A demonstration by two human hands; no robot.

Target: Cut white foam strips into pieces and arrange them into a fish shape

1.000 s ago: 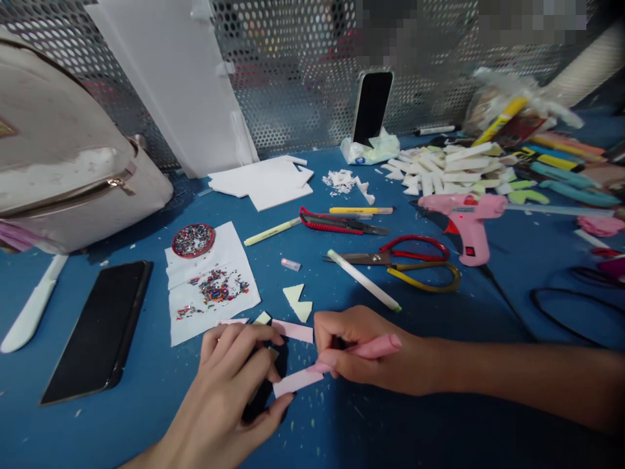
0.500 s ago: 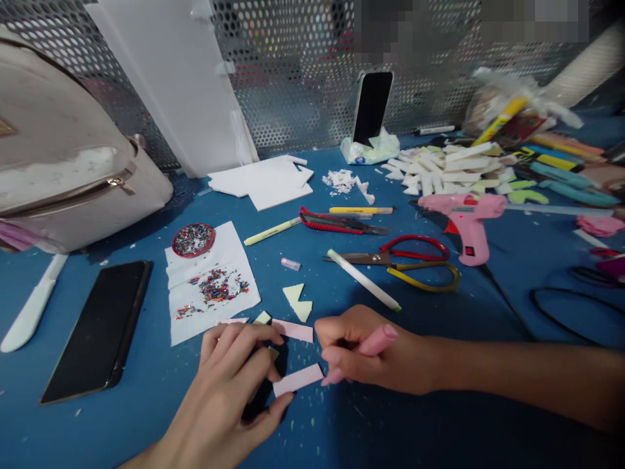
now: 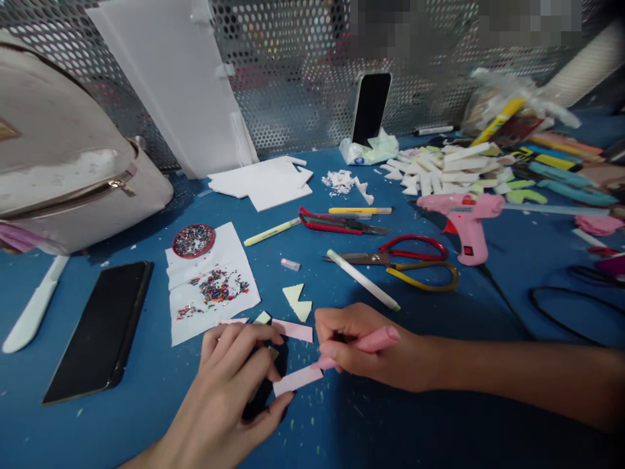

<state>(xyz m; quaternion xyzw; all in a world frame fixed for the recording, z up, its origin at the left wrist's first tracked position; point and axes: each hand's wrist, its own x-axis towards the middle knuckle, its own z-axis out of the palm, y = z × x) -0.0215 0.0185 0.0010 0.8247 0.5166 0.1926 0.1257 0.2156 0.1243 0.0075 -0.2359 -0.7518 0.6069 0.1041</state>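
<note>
My left hand [image 3: 234,371] is closed on one end of a pale pink strip [image 3: 299,380], pinching it between thumb and fingers just above the blue table. A pink marker [image 3: 377,340] is gripped in my right hand [image 3: 361,352], its tip touching the strip's right end. Behind these lies a second pink strip [image 3: 293,329], close to my left fingertips. A small pale green piece [image 3: 262,318] sits beside it, and a notched pale green piece [image 3: 297,302] lies a little farther back. Part of another pink piece shows behind my left knuckles.
Scissors [image 3: 415,260], a white pen [image 3: 364,280], a box cutter [image 3: 336,223] and a pink glue gun [image 3: 469,221] lie beyond my right hand. Beads on white paper [image 3: 247,286] and a dark phone [image 3: 97,332] are to the left. White offcuts [image 3: 449,169] are piled at the back right.
The pink marker's tip has moved up from beside the strip's right end onto its upper edge, as my right hand tilted slightly. My left hand and the strip stay in place.
</note>
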